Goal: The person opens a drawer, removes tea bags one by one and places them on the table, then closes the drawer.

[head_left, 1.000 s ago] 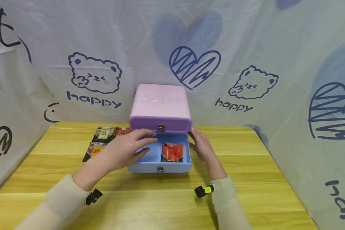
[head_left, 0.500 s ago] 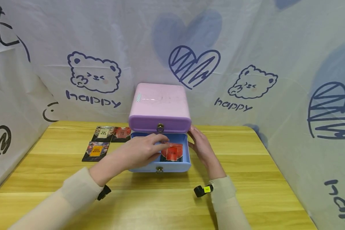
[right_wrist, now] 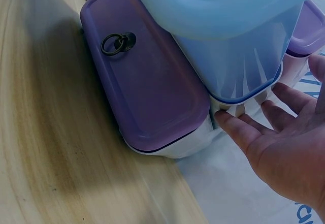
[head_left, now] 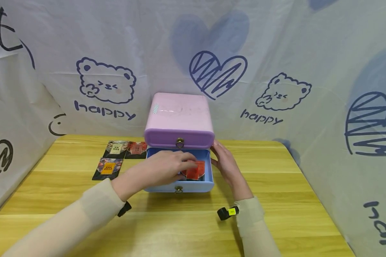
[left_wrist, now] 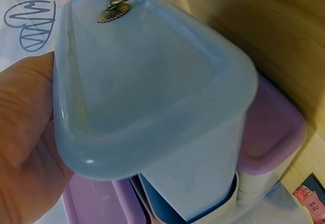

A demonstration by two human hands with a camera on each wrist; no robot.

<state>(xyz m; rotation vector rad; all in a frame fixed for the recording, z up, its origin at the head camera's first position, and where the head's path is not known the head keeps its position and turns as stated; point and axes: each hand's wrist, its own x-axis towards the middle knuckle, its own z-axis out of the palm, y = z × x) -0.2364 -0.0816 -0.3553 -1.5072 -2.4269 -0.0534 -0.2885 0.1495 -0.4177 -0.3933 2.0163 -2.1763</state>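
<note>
A small drawer cabinet [head_left: 181,112], pink on top with purple fronts above and below, has its middle light-blue drawer [head_left: 193,186] pulled out. In the drawer lies a red-and-black food sachet [head_left: 197,170]. My left hand [head_left: 161,169] reaches over the drawer's front, its bent fingers and thumb at the sachet's left part; I cannot tell whether they pinch it. The left wrist view shows the blue front [left_wrist: 147,76] with the fingertips hidden behind it. My right hand [head_left: 226,164] rests its extended fingers against the cabinet's right side, beside the drawer [right_wrist: 228,61].
Several sachets lie flat left of the cabinet: a black one with a cream label [head_left: 115,149], a red one [head_left: 136,149] and one with an orange label [head_left: 107,168]. A white cloth [head_left: 167,46] with drawings hangs behind the wooden table [head_left: 180,228].
My left hand has moved right across the drawer and come down to the red-and-black sachet. The right hand stays at the cabinet's side. The drawer has not moved.
</note>
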